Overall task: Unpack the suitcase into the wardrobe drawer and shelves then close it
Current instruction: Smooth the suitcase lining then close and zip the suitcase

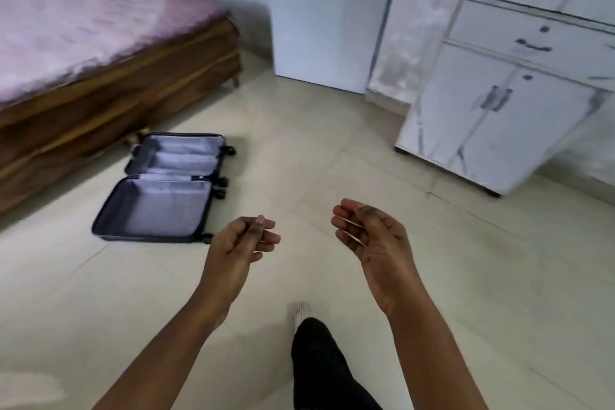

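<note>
While the suitcase [166, 186] lies open and flat on the floor [332, 150] beside the bed [100, 53], its 2 lined halves show nothing inside. The wardrobe [519, 76] stands at the floor's far right, its drawer [532, 38] and doors shut. Left hand [243, 243] and right hand [369, 236] hang above the floor, fingers loosely curled, grasping nothing.
</note>
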